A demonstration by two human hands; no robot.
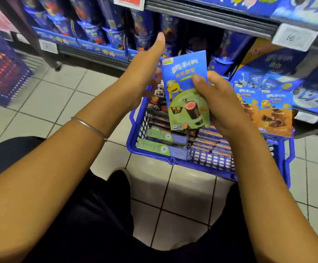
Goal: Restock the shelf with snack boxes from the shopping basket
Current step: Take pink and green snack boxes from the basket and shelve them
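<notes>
R hand pinches blue-green cardboard snack box upright (prob. for face-out shelving); L hand flat at its 9 o'clock.

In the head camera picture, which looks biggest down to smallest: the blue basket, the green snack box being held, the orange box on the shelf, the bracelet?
1. blue basket
2. green snack box
3. orange box, though it sits farther away, so the two boxes may really match
4. bracelet, thin and smallest
</notes>
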